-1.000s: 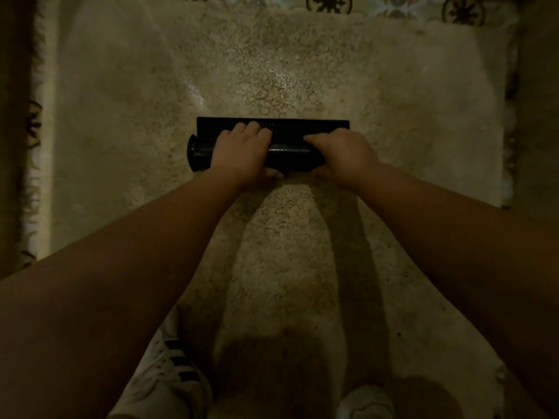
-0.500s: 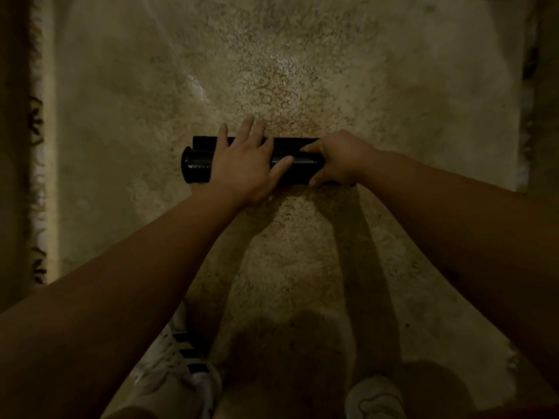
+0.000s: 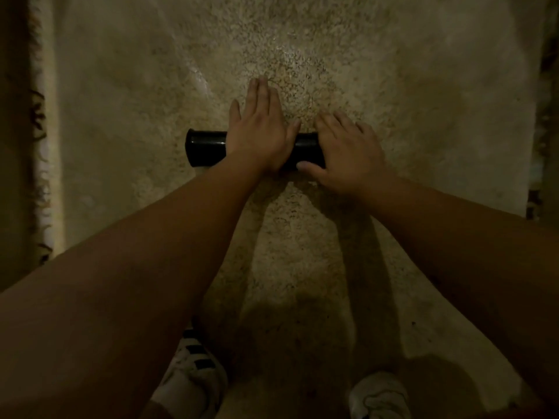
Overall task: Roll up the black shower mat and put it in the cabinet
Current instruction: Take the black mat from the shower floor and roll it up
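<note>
The black shower mat (image 3: 207,148) lies as a tight roll across a beige shaggy rug (image 3: 423,116), its left end sticking out past my hands. My left hand (image 3: 260,128) rests flat on the middle of the roll, with its fingers stretched forward onto the rug beyond. My right hand (image 3: 351,152) covers the roll's right end, fingers spread over the top and thumb against the near side. No flat part of the mat shows. No cabinet is in view.
My two white shoes (image 3: 193,373) (image 3: 378,394) stand on the rug's near part. A fringed, patterned carpet edge (image 3: 39,116) runs down the left side. Dark floor borders the rug at the right (image 3: 547,86). The light is dim.
The flat strip of mat beyond the roll has been wound in. Both hands went from curled over the roll to lying flat, sliding forward over it.
</note>
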